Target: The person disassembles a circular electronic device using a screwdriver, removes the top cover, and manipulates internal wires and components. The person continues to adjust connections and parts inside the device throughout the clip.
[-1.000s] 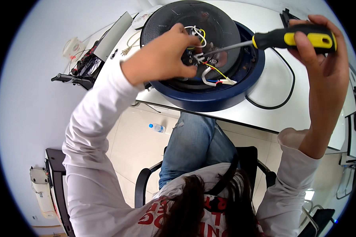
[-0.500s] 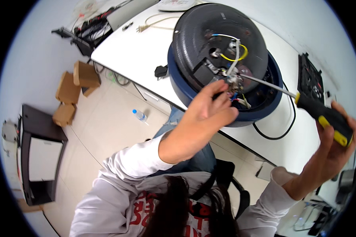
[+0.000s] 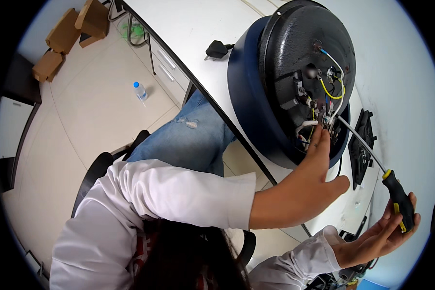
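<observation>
Our right hand (image 3: 383, 236) clamps a screwdriver (image 3: 400, 199) at four o'clock; our left hand (image 3: 305, 184), thumb apart, touches wiring (image 3: 342, 82) on a black disc (image 3: 295, 46) at two o'clock.

screwdriver (image 3: 400, 195): just the one
bare hands (image 3: 307, 181): a pair
round black base (image 3: 295, 53): one
blue shell (image 3: 249, 92): one
wires (image 3: 342, 79): too tangled to count
black plug (image 3: 217, 49): one
water bottle (image 3: 139, 91): single
cardboard boxes (image 3: 63, 31): three that i can make out
drawers (image 3: 169, 66): looks like two
bench (image 3: 193, 29): one
</observation>
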Available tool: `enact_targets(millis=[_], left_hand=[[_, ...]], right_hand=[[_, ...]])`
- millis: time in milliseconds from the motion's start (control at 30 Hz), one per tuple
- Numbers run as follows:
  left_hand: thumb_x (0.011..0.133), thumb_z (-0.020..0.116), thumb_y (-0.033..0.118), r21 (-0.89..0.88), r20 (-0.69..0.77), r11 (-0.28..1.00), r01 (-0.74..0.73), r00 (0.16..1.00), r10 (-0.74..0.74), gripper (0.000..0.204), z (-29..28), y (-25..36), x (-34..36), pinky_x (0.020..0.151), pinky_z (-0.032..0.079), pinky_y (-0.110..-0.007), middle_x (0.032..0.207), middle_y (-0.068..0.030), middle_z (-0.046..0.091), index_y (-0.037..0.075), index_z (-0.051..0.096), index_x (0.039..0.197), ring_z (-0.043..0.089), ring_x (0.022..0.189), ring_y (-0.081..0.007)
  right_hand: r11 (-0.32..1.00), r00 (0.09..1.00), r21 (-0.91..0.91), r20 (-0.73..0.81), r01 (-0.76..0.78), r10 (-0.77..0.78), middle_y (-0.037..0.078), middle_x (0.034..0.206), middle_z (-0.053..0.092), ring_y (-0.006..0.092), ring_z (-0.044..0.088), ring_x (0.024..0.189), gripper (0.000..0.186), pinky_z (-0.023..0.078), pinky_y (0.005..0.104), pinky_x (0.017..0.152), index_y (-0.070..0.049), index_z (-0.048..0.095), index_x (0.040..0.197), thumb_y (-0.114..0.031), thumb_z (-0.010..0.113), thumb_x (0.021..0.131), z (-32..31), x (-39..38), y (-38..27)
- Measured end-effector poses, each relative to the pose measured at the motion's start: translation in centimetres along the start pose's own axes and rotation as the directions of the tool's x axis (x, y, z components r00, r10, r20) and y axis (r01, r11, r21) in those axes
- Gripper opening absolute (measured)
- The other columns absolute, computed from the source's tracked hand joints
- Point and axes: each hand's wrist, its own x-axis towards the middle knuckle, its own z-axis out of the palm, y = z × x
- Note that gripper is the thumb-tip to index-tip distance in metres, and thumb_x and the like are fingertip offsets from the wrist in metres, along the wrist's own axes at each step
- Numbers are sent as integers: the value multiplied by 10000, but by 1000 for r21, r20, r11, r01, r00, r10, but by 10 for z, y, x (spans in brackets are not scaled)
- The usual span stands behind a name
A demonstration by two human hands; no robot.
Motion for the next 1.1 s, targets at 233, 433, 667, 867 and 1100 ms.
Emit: enact_targets(millis=[233,433,667,867,1100], left_hand=[[899,515,247,-62,20,996,68,998,-67,878,-3,7,0,1119,165,-337,1549,-222,-89,-39,-71,1487,-105,1439,-274],[812,565,225,-109,52,918,382,924,-378,450,-19,32,10,667,341,-295,838,-38,386,20,415,1184,349,783,-113],[832,537,215,-95,-85,939,330,937,-338,791,-6,20,13,833,361,-259,1050,-92,462,-26,150,1478,410,943,-137],[867,508,182,-101,-57,979,175,982,-181,875,-2,16,8,1067,253,-252,1533,-249,140,-56,-50,1499,269,1356,-222],[876,500,142,-255,-47,965,60,996,-74,877,4,1,7,1168,89,-366,1551,-278,-109,-82,-107,1468,-67,1455,-338]], right_hand=[[978,995,200,95,-52,33,209,1289,552,404,588,1144,325,506,484,965,-143,498,1307,-207,522,989,-13,24,38],[907,967,409,256,-103,-6,218,1344,494,446,518,1212,305,404,493,1090,-106,485,1302,-144,486,999,-21,30,57],[922,967,384,248,-47,-54,135,1265,507,478,562,1138,344,445,551,1027,-216,507,1235,-207,640,919,-14,23,46],[893,943,449,313,-45,-110,118,1321,531,473,498,1221,303,326,595,1113,-206,538,1266,-203,564,963,-26,22,52],[887,908,461,384,-31,-168,96,1298,540,496,493,1213,347,328,581,1120,-217,529,1298,-203,578,955,-25,31,47]])
